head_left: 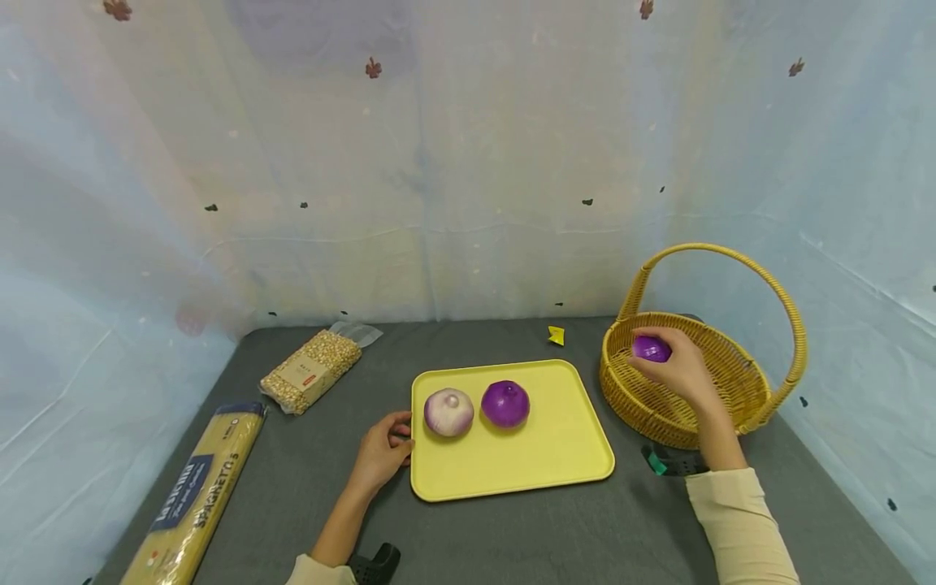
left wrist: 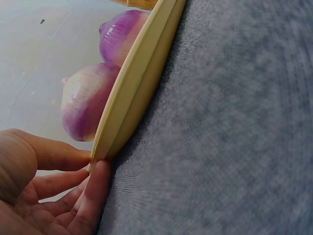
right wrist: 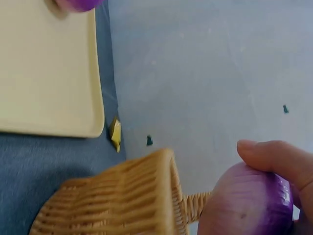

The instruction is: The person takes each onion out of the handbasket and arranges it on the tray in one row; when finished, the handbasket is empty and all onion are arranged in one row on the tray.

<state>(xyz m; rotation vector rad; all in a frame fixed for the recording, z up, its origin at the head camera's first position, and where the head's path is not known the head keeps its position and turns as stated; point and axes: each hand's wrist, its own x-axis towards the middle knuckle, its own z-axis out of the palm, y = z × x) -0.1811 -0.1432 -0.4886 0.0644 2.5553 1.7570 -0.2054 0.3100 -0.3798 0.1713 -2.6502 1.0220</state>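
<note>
My right hand [head_left: 682, 367] grips a purple onion [head_left: 651, 349] above the wicker basket [head_left: 634, 406], under its arched handle. In the right wrist view this onion [right wrist: 239, 205] shows a pale side and a deep purple side, with the thumb along it. My left hand [head_left: 382, 453] pinches the left rim of the yellow tray [head_left: 526, 463]; in the left wrist view its fingertips meet at the tray's edge [left wrist: 120, 105]. On the tray sit a whitish-purple onion [head_left: 449, 412] and, to its right, a dark purple onion [head_left: 505, 404].
A bag of spaghetti [head_left: 197, 496] lies at the table's left edge. Behind it is a clear pack of yellow kernels [head_left: 310, 371]. A small yellow scrap [head_left: 556, 335] lies near the back edge, between tray and basket. Pale curtains [head_left: 468, 203] hang around the grey table.
</note>
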